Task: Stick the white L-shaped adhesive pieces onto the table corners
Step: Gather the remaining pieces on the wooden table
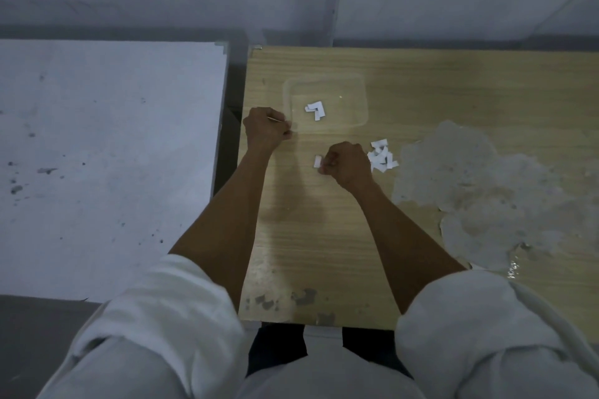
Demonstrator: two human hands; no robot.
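hands curl above the wooden table [324, 236]. right hand [348, 165] pinches a white l-shaped piece [317, 161]. left hand [266, 129], fisted at the clear tray [364, 100], perhaps pinches something; i cannot tell. loose pieces [316, 110] lie inside the tray, a pile [381, 155] beside the right hand. white table [107, 155] stands left.

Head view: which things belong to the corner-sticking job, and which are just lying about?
Job: white L-shaped adhesive pieces in the clear plastic tray; white piece pinched by the right hand; pile of white pieces; light wooden table.
Lying about: stained white table alongside; peeled grey patch.
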